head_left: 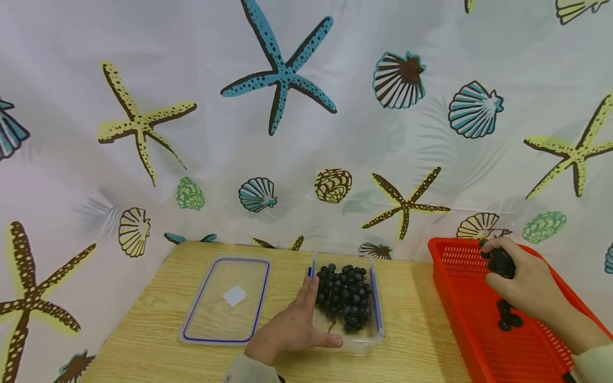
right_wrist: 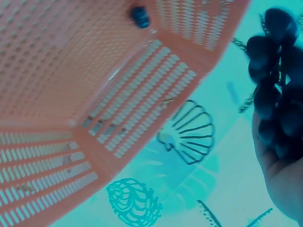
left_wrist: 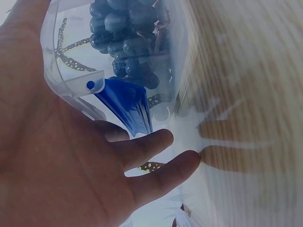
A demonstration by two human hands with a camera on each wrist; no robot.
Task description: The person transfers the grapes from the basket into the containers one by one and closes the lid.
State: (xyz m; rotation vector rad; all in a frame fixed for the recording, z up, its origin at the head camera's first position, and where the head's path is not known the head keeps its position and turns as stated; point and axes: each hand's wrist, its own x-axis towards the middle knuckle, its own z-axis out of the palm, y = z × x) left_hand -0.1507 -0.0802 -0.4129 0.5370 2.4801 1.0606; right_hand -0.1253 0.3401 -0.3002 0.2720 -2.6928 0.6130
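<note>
My right hand grips a small bunch of dark grapes over the red basket. In the right wrist view this bunch hangs at the right edge, beyond the basket's slotted wall. A few more grapes lie on the basket floor. A larger dark bunch fills much of a clear plastic box. Against the box's left side rests my left hand, fingers extended and thumb along the front rim. A blue latch flap hangs beside those fingers in the left wrist view.
Left of the box, a clear lid with a blue seal and a pale square label lies flat on the wooden table. Behind the table hangs a cloth printed with starfish and shells.
</note>
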